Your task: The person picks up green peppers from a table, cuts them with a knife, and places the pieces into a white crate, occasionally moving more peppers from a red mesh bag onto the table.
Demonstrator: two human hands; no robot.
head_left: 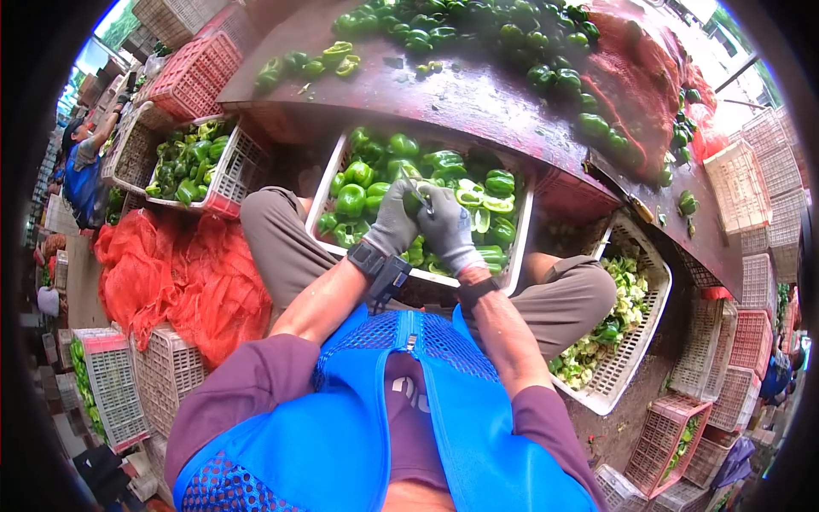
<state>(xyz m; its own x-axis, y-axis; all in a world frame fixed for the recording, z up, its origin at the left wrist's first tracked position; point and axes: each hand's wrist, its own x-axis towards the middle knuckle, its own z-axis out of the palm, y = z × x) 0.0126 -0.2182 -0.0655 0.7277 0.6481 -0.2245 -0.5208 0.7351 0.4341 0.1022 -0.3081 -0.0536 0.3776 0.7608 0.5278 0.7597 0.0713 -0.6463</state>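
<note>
Seated over the white slatted plastic crate (328, 188), you are clasping a glossy green bell pepper (413, 203) in your grey-gloved left hand (392, 226), your right hand (450, 232) closing on what looks like a small blade, best angled away from fingers.

The dark desk (478, 98) edge stands just beyond the fingers (408, 194), closing the way forward. Knees (273, 222) hem them in left and right. Packed peppers (358, 200) fill the white crate (317, 209) beneath. There is free room above them and back toward the chest.
</note>
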